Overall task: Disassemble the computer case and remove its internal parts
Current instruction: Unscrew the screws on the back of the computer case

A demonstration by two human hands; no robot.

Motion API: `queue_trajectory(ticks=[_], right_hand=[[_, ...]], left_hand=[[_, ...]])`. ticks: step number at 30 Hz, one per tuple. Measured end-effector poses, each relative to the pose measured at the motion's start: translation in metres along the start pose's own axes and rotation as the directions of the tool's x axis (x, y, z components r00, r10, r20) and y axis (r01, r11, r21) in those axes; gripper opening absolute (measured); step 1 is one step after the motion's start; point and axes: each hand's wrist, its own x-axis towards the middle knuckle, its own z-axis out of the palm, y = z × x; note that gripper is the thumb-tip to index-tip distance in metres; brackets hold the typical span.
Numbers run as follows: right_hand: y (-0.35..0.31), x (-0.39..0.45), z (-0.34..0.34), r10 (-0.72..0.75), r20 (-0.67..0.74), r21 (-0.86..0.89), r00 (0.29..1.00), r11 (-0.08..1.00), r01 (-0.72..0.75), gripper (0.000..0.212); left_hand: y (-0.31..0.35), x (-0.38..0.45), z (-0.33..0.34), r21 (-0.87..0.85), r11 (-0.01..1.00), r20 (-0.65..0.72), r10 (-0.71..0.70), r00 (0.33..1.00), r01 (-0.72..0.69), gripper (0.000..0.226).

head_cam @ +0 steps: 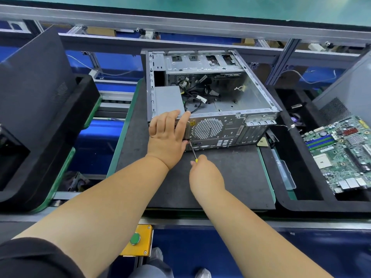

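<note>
Nearest to the person, below the computer case (212,101), a yellow box with a green button (135,238) is fixed under the edge of the bench (230,183). Just above it the two forearms reach toward the case.

The right hand (204,173) holds the screwdriver (192,151); its fingers are curled around the yellow handle, and only the handle's tip shows beyond them. The thin shaft runs up and left to the rear panel of the case, near the lower corner of the power supply (167,98). I judge that the tip sits on a screw there, but the left hand hides the exact spot.

The left hand (167,133) lies flat against the rear left corner of the case, with its fingers spread and straight, the index finger reaching up to the top edge. It probably steadies the case so that it does not slide on the dark mat while the screwdriver turns.

The case lies on its side in the middle of the mat, with the open side up. Inside, the grey power supply is at the left, loose black cables (200,93) lie in the middle, and the drive cage (202,61) is at the far end. The cables could catch when the power supply comes out.

To the right of the case a green circuit board (341,151) rests in a black tray. To the left a black case panel (34,81) leans.
</note>
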Motion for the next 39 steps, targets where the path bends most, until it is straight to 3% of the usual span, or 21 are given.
queue_trajectory(ticks=[1,3,5,6,8,13,18,20,22,23,24,25,26,27,29,30,31,32,34,36,39], right_hand=[[0.001,0.0,0.001,-0.001,0.012,0.033,1.0,0.999,0.0,0.026],[0.001,0.0,-0.001,0.06,0.144,0.381,0.988,0.918,-0.111,0.029],[0.0,0.0,-0.007,0.112,0.412,0.743,0.904,0.533,-0.405,0.034],[0.003,-0.001,-0.011,0.078,0.504,0.793,0.86,0.353,-0.497,0.033],[0.011,-0.002,-0.014,-0.004,0.568,0.81,0.823,0.178,-0.558,0.032],[0.019,-0.009,-0.01,-0.079,0.594,0.799,0.801,0.176,-0.575,0.04],[0.016,-0.01,0.002,-0.108,0.572,0.818,0.813,-0.001,-0.576,0.035],[0.013,-0.011,0.008,-0.062,0.54,0.841,0.839,0.014,-0.54,0.034],[0.008,-0.011,0.011,0.046,0.485,0.857,0.873,0.174,-0.485,0.033],[0.006,-0.011,0.01,0.105,0.419,0.837,0.902,0.34,-0.428,0.034],[0.003,-0.011,0.008,0.139,0.321,0.756,0.937,0.558,-0.342,0.034],[0.004,-0.009,0.007,0.138,0.202,0.587,0.97,0.776,-0.233,0.033],[0.005,-0.008,0.006,0.102,0.097,0.361,0.99,0.923,-0.131,0.032],[0.007,-0.007,0.004,0.057,0.028,0.167,0.998,0.984,-0.061,0.029],[0.008,-0.006,-0.002,0.012,-0.009,0.02,1.0,1.0,-0.012,0.031],[0.008,-0.005,-0.005,0.015,0.026,0.064,1.0,0.998,-0.017,0.034],[0.007,-0.005,-0.008,0.052,0.094,0.216,0.994,0.974,-0.072,0.037],[0.004,-0.005,-0.011,0.118,0.221,0.435,0.968,0.877,-0.206,0.04],[0.004,-0.008,-0.015,0.132,0.47,0.723,0.873,0.51,-0.467,0.042],[0.011,-0.01,-0.014,0.056,0.51,0.811,0.858,0.302,-0.502,0.038],[0.019,-0.013,-0.013,-0.006,0.534,0.834,0.846,0.171,-0.525,0.03]], left_hand=[[0.0,0.0,0.0,-0.001,1.0,-0.005,0.0,1.0,0.0,0.091],[-0.001,0.0,0.0,-0.003,1.0,-0.023,0.003,1.0,-0.003,0.092],[-0.001,0.0,0.0,0.001,1.0,-0.026,0.007,1.0,-0.007,0.094],[-0.001,0.0,0.0,0.004,1.0,-0.024,0.009,1.0,-0.009,0.095],[-0.001,0.0,0.001,0.013,1.0,-0.021,0.013,1.0,-0.013,0.095],[0.0,-0.001,0.001,0.015,1.0,-0.017,0.007,1.0,-0.007,0.093],[0.0,-0.001,0.001,0.02,1.0,-0.006,0.003,1.0,-0.003,0.092],[0.0,-0.001,0.001,0.019,1.0,-0.01,0.002,1.0,-0.002,0.092],[0.0,0.0,0.001,0.017,1.0,-0.013,0.0,1.0,0.0,0.093],[0.001,0.0,0.0,0.017,1.0,-0.012,-0.001,1.0,0.001,0.093],[0.001,0.0,0.0,0.019,1.0,-0.01,-0.002,1.0,0.002,0.092],[0.001,0.0,0.0,0.02,1.0,-0.007,-0.003,1.0,0.003,0.091],[0.001,0.0,-0.001,0.019,1.0,-0.003,-0.004,1.0,0.004,0.09],[0.001,0.0,-0.001,0.019,1.0,0.0,-0.008,1.0,0.008,0.089],[0.002,0.0,-0.001,0.015,1.0,0.007,-0.016,1.0,0.016,0.087],[0.001,0.0,-0.002,0.013,1.0,0.006,-0.018,1.0,0.018,0.086],[0.001,0.0,-0.002,0.013,1.0,0.005,-0.018,1.0,0.018,0.086],[0.001,0.001,-0.002,0.017,1.0,0.006,-0.016,1.0,0.016,0.086],[0.001,0.001,-0.002,0.031,0.999,0.015,-0.014,1.0,0.013,0.086],[0.001,0.0,-0.003,0.031,0.999,0.023,-0.015,1.0,0.014,0.085],[0.001,0.0,-0.003,0.034,0.999,0.036,-0.019,0.999,0.018,0.085]])
